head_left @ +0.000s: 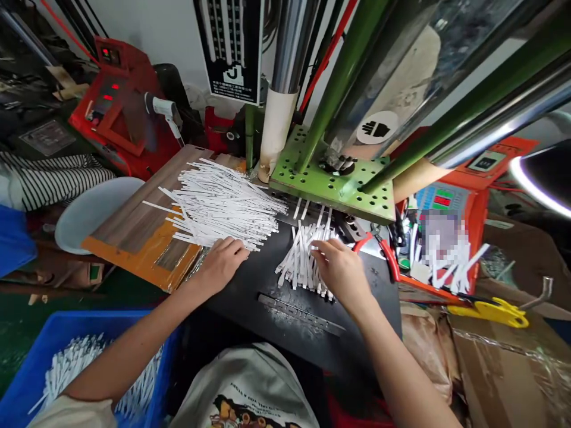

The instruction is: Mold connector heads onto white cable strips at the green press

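Note:
My left hand point(228, 257) rests at the near edge of a large pile of flat white strips point(223, 205). Its fingers are curled down, and what they hold, if anything, is hidden. Over a smaller heap of white strips with thicker, block-like near ends point(303, 264), my right hand point(339, 267) has its fingers closed on some strips at the heap's upper right. Both heaps are by the black work surface point(250, 279). A slim metal bar with notches point(298, 312) lies in front of the smaller heap, with pale crumbs around it.
A green perforated press plate point(332, 178) hangs just beyond my hands. Red-handled pliers point(386, 252) lie to the right, near an orange control box point(473, 196) and yellow-handled scissors point(495, 312). A blue bin point(111, 318) with more strips stands lower left.

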`<state>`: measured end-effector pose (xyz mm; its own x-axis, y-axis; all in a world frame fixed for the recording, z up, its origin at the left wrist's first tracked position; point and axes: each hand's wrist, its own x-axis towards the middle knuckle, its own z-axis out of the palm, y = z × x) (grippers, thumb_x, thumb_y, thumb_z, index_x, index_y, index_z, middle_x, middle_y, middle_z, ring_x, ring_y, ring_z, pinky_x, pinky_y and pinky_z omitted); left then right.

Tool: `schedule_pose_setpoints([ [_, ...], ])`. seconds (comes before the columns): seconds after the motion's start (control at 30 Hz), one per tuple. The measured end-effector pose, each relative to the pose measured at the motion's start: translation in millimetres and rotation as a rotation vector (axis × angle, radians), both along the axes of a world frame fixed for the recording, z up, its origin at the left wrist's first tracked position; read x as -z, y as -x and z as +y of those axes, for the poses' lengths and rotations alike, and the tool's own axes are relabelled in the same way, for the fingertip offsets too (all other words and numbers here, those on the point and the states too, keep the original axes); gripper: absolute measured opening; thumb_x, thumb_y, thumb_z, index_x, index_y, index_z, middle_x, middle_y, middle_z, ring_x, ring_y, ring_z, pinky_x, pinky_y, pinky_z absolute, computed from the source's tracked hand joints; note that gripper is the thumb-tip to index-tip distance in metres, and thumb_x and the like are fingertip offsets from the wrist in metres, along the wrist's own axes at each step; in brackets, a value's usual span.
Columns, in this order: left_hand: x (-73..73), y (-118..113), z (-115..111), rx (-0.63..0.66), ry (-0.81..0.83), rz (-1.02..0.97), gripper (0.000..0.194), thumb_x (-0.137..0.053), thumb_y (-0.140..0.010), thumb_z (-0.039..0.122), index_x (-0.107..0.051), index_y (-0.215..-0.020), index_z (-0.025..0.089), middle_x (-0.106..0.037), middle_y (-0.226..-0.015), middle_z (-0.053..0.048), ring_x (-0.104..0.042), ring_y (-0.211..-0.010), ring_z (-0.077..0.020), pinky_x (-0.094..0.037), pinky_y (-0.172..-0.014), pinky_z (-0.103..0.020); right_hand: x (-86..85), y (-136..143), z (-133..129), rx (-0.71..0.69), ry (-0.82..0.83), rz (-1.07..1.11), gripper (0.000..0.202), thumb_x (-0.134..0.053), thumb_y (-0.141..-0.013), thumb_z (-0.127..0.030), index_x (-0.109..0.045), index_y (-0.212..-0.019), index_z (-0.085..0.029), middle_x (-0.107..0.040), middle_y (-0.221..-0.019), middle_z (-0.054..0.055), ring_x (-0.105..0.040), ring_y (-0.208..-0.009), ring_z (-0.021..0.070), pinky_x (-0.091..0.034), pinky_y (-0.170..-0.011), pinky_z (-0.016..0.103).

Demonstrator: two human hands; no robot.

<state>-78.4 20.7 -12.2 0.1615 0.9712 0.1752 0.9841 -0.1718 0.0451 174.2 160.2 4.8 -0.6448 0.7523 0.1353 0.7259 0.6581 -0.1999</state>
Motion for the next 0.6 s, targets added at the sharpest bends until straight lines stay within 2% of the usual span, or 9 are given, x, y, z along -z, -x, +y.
schedule_pose_setpoints([
  [0.07, 4.3, 9.2, 4.4, 0.082, -0.047, 0.033, 0.017, -0.047, -0.097, 0.016, -0.062, -0.089, 0.017, -0.063, -0.094, -0.007, -0.054, -0.09, -0.0221, -0.037, -0.079, -0.037, -8.3, 39.3, 6.6, -0.147, 0.051, -0.037, 0.024, -0.045, -0.097, -0.019, -0.069, -0.099, -0.018, -0.067, -0.094, 0.009, -0.062, -0.084, 0.0184, -0.042, -0.073, 0.026],
  [0.13, 2.9, 9.1, 11.2, 0.121, -0.09, -0.033, 0.019, -0.045, -0.099, 0.016, -0.061, -0.09, 0.017, -0.065, -0.093, -0.006, -0.056, -0.09, -0.0205, -0.037, -0.081, -0.037, -12.1, 79.2, 14.8, -0.223, 0.043, -0.085, 0.024, -0.044, -0.097, -0.015, -0.067, -0.101, -0.016, -0.067, -0.098, 0.01, -0.062, -0.091, 0.0193, -0.041, -0.077, 0.027],
  [0.23, -11.9, 2.0, 20.5, 0.159, -0.178, -0.285, 0.018, -0.044, -0.1, 0.02, -0.058, -0.09, 0.018, -0.066, -0.087, -0.003, -0.059, -0.086, -0.0169, -0.041, -0.083, -0.034, -16.0, 122.0, 25.5, -0.256, 0.019, -0.125, 0.021, -0.047, -0.093, -0.01, -0.065, -0.102, -0.013, -0.067, -0.097, 0.011, -0.061, -0.091, 0.0214, -0.039, -0.077, 0.029],
  [0.3, -27.7, -2.4, 24.2, 0.173, -0.269, -0.477, 0.018, -0.044, -0.1, 0.02, -0.059, -0.09, 0.019, -0.065, -0.084, -0.002, -0.061, -0.083, -0.015, -0.045, -0.08, -0.031, -20.1, 130.6, 27.7, -0.283, 0.023, -0.137, 0.02, -0.048, -0.091, -0.008, -0.066, -0.099, -0.011, -0.068, -0.095, 0.012, -0.061, -0.089, 0.0221, -0.038, -0.077, 0.03],
  [0.37, -44.0, -5.4, 24.8, 0.137, -0.32, -0.671, 0.019, -0.045, -0.099, 0.019, -0.062, -0.092, 0.019, -0.065, -0.085, -0.003, -0.061, -0.08, -0.0134, -0.048, -0.075, -0.027, -24.1, 120.6, 23.6, -0.296, 0.014, -0.158, 0.02, -0.047, -0.09, -0.007, -0.066, -0.095, -0.01, -0.066, -0.097, 0.015, -0.06, -0.092, 0.0246, -0.038, -0.079, 0.032],
  [0.47, -57.7, -9.3, 19.5, 0.03, -0.259, -0.988, 0.021, -0.048, -0.098, 0.019, -0.066, -0.107, 0.021, -0.067, -0.09, -0.002, -0.065, -0.079, -0.0114, -0.053, -0.076, -0.025, -26.0, 75.0, 4.1, -0.243, -0.027, -0.143, 0.024, -0.043, -0.092, -0.007, -0.066, -0.092, -0.011, -0.063, -0.098, 0.016, -0.058, -0.093, 0.026, -0.038, -0.077, 0.033],
  [0.53, -54.0, -15.0, 12.3, -0.024, -0.178, -1.189, 0.023, -0.053, -0.096, 0.02, -0.066, -0.115, 0.023, -0.069, -0.093, -0.002, -0.068, -0.08, -0.012, -0.056, -0.079, -0.026, -23.4, 33.5, -17.8, -0.17, 0.009, -0.047, 0.024, -0.042, -0.094, -0.008, -0.065, -0.093, -0.014, -0.062, -0.092, 0.011, -0.058, -0.082, 0.0218, -0.039, -0.07, 0.03],
  [0.6, -40.5, -26.2, 2.9, -0.014, -0.12, -1.261, 0.022, -0.06, -0.092, 0.02, -0.068, -0.113, 0.023, -0.069, -0.094, -0.002, -0.069, -0.08, -0.0129, -0.058, -0.074, -0.024, -17.2, -6.4, -44.9, -0.111, 0.128, 0.122, 0.02, -0.044, -0.097, -0.013, -0.063, -0.093, -0.017, -0.063, -0.084, 0.006, -0.058, -0.072, 0.0173, -0.04, -0.064, 0.027],
])
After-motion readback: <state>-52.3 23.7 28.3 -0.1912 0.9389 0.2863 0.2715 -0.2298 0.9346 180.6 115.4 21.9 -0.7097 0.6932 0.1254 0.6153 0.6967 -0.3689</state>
